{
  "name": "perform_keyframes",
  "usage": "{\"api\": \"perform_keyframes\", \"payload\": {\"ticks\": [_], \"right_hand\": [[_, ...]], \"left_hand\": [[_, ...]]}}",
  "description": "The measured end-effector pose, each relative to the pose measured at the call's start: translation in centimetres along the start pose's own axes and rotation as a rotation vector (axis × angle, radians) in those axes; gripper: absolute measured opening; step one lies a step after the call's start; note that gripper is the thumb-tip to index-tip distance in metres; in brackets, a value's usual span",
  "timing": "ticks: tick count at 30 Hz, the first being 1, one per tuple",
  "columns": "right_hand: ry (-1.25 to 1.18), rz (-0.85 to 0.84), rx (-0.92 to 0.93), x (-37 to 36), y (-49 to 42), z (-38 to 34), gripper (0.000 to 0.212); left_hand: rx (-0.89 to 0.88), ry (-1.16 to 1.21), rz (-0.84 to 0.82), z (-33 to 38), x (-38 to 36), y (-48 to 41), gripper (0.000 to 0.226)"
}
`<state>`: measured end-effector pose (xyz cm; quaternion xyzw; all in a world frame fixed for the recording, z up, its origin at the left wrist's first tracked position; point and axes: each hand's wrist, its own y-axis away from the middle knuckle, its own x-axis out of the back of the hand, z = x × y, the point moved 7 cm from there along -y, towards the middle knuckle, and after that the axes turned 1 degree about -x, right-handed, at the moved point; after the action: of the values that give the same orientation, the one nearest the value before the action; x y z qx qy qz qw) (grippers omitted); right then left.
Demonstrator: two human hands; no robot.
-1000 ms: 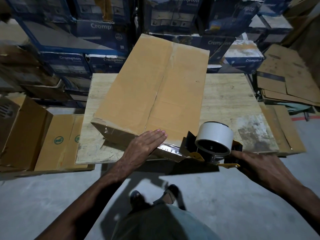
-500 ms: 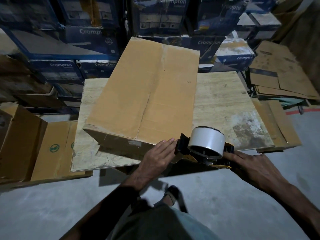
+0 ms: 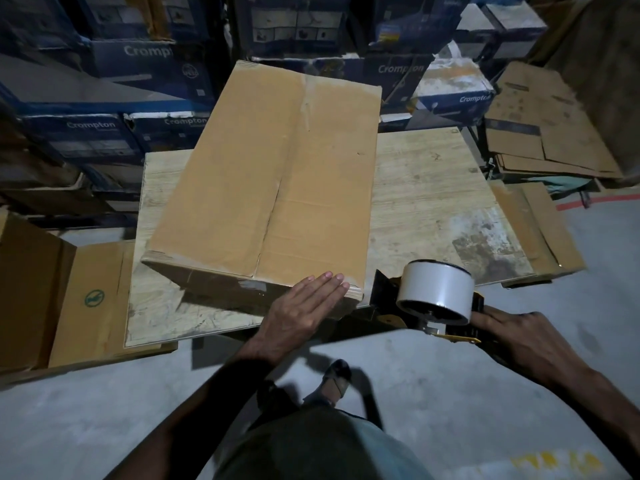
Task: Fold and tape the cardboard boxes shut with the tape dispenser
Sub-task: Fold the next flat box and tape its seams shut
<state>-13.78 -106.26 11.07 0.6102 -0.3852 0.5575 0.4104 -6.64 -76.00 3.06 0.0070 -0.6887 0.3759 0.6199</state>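
Observation:
A large brown cardboard box (image 3: 270,188) lies closed on a wooden table (image 3: 429,199), its two top flaps meeting in a centre seam. My left hand (image 3: 301,310) presses flat, fingers together, on the box's near right corner and front face. My right hand (image 3: 519,337) grips the handle of a black and yellow tape dispenser (image 3: 433,299) carrying a white roll. The dispenser's front sits just right of the box's near corner, at the table's front edge.
Stacked blue printed cartons (image 3: 131,84) form a wall behind the table. Brown boxes (image 3: 69,299) stand on the floor at the left. Flattened cardboard sheets (image 3: 554,126) are piled at the right. Grey concrete floor (image 3: 104,427) lies in front, with my foot below the table edge.
My left hand slid right along the box's near edge to the right corner. The dispenser in my right hand moved right, off the box front to beside that corner.

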Motion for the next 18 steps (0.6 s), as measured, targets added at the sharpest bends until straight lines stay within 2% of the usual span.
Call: {"api": "perform_keyframes", "payload": {"ticks": [4, 6, 9, 12, 15, 18], "right_hand": [[-0.043, -0.011, -0.035, -3.1, 1.5, 1.5, 0.097], [-0.047, 0.047, 0.014, -4.2, 1.5, 1.2, 0.08], [-0.079, 0.097, 0.077, -6.4, 0.0, 0.0, 0.043], [-0.122, 0.139, 0.062, -9.1, -1.4, -1.0, 0.034], [-0.212, 0.191, 0.048, -10.5, -1.9, -2.1, 0.04], [-0.239, 0.187, 0.054, -10.8, -2.2, -2.4, 0.021]], "left_hand": [[0.028, 0.021, -0.019, -0.1, -0.3, 0.1, 0.067], [0.049, 0.041, -0.025, 0.0, -0.4, 0.1, 0.064], [0.078, 0.046, -0.018, -0.1, -0.2, 0.1, 0.063], [0.094, 0.053, -0.006, 0.0, 0.0, 0.0, 0.055], [0.125, 0.032, 0.022, 0.3, -0.1, -0.3, 0.04], [0.173, 0.011, 0.041, 0.4, -0.5, -0.6, 0.039]]}}
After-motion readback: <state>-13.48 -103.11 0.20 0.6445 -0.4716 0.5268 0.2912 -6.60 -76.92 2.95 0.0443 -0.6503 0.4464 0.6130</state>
